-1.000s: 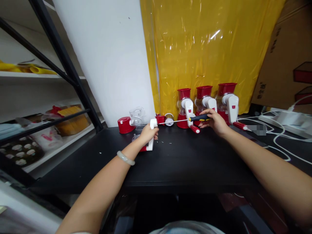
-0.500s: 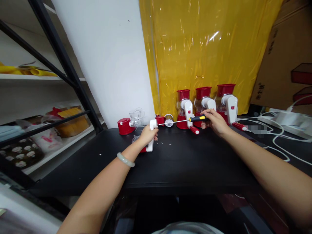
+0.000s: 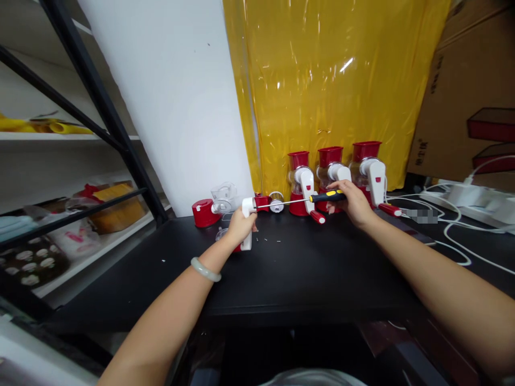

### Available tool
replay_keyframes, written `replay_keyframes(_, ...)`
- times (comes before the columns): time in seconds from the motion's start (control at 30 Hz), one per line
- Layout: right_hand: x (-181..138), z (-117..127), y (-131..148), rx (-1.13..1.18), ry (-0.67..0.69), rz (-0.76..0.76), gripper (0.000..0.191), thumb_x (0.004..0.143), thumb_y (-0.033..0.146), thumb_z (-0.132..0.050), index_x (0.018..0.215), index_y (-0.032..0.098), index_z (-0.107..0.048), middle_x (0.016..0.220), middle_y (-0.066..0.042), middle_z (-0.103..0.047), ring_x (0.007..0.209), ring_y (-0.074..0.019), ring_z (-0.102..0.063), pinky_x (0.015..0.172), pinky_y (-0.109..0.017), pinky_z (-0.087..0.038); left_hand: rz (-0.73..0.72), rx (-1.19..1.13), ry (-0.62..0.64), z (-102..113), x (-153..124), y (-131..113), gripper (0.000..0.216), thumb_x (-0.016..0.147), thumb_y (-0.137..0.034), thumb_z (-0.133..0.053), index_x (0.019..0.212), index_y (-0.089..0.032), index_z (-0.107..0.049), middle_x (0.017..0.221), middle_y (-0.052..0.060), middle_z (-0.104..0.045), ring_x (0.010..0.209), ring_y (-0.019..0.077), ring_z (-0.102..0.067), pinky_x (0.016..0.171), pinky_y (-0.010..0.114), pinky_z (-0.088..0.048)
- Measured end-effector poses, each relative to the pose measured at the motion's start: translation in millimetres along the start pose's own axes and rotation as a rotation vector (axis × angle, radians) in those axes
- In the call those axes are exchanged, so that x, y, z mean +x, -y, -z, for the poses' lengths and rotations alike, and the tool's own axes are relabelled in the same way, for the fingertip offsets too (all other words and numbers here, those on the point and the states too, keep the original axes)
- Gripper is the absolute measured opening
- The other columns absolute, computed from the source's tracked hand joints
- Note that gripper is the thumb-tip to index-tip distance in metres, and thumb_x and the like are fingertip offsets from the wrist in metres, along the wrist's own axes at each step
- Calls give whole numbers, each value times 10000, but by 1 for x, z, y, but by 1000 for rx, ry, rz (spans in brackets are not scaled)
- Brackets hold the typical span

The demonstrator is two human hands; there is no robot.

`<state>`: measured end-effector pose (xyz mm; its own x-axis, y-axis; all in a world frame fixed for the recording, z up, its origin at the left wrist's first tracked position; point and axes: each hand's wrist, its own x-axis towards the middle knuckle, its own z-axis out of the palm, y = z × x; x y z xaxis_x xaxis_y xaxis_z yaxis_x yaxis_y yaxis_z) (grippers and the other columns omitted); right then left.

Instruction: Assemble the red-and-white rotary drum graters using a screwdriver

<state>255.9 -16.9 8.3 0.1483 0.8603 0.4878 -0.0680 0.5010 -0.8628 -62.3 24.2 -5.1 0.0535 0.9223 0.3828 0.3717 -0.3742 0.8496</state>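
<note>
My left hand (image 3: 241, 225) is closed around the white crank arm (image 3: 248, 205), whose lower end reaches down beside a red and clear part near the table. In my right hand (image 3: 352, 201) is a screwdriver (image 3: 324, 197) with a black and yellow handle, gripped between thumb and fingers. Its long shaft points left, level, and the tip meets the upper end of the crank arm; the exact contact is too small to make out. Several tiny screws (image 3: 278, 241) lie on the black table (image 3: 306, 273) right of my left hand.
Three red and white rotary graters (image 3: 307, 179) stand along the back. A red base (image 3: 205, 213), a clear housing (image 3: 224, 197) and a metal drum (image 3: 276, 203) sit further left. White cables (image 3: 458, 228) and a cardboard box (image 3: 446, 123) are at right, a shelf rack (image 3: 120, 136) at left.
The view has shifted slightly. My right hand has turned on the screwdriver, its fingers now further round the handle. The crank arm stays in my left hand.
</note>
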Motion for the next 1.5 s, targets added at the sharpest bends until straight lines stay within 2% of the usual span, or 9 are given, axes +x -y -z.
replay_keyframes(0.13, -1, 0, -1, 51, -2, -4, 239, 716, 326, -619, 931, 235, -566, 752, 15, -623, 539, -148, -624, 512, -306, -530, -55, 19, -42, 2, -1, -4, 138, 738, -151, -591, 865, -186, -551, 467, -72, -534, 421, 135, -567, 495, 223, -478)
replay_keyframes(0.27, -2, 1, 0, 67, -7, -32, 241, 696, 287, -609, 928, 235, -566, 745, 16, -611, 537, -133, -601, 499, -280, -506, -90, 19, -56, 3, -4, -9, 177, 726, -128, -580, 893, -181, -552, 492, -70, -544, 440, 130, -572, 512, 221, -484)
replay_keyframes(0.5, -3, -3, 7, 98, 11, -64, 233, 699, 333, -669, 873, 221, -563, 685, 23, -603, 452, -117, -567, 449, -274, -490, -164, -29, -64, 2, -6, -12, 184, 746, -145, -569, 923, -175, -531, 520, -69, -534, 471, 123, -578, 554, 230, -511)
replay_keyframes(0.73, -3, -3, 2, 60, 25, -6, 262, 746, 427, -722, 832, 210, -604, 594, 23, -596, 438, -117, -560, 428, -258, -493, -223, -60, -108, 4, -4, -9, 209, 738, -149, -578, 935, -172, -512, 568, -62, -545, 501, 114, -592, 576, 231, -526)
replay_keyframes(1.0, -6, -5, 5, -44, 54, 25, 427, 749, 604, -690, 824, 188, -635, 430, 32, -541, 324, -126, -496, 332, -244, -421, -368, -188, -193, 3, 2, -4, 298, 706, -178, -656, 963, -189, -505, 732, -24, -600, 566, 116, -613, 581, 246, -537)
replay_keyframes(1.17, -9, -8, 7, -125, 63, -8, 519, 747, 691, -631, 845, 181, -627, 358, 32, -503, 284, -139, -470, 300, -242, -380, -473, -151, -265, 5, 3, -1, 307, 762, -259, -700, 972, -210, -482, 700, -46, -544, 573, 106, -582, 560, 220, -492)
replay_keyframes(1.33, -8, -7, 5, -149, 72, -37, 520, 785, 684, -588, 843, 168, -619, 349, 16, -499, 286, -146, -471, 295, -234, -333, -546, -120, -288, 8, 4, 0, 307, 802, -328, -692, 977, -215, -467, 766, -25, -545, 663, 113, -597, 605, 218, -495)
replay_keyframes(1.4, -7, -7, 5, -118, 100, -51, 481, 806, 648, -583, 851, 170, -615, 354, 17, -496, 302, -157, -490, 319, -248, -363, -555, -119, -301, 8, 4, 0, 313, 800, -327, -695, 978, -215, -463, 781, -21, -551, 684, 116, -606, 627, 222, -501)
replay_keyframes(1.5, -8, -8, 6, 15, 139, -68, 392, 799, 564, -610, 913, 189, -596, 499, -2, -600, 407, -185, -583, 403, -299, -468, -549, -122, -316, 8, 4, -1, 305, 794, -298, -689, 983, -218, -462, 766, -27, -548, 658, 111, -593, 609, 217, -494)
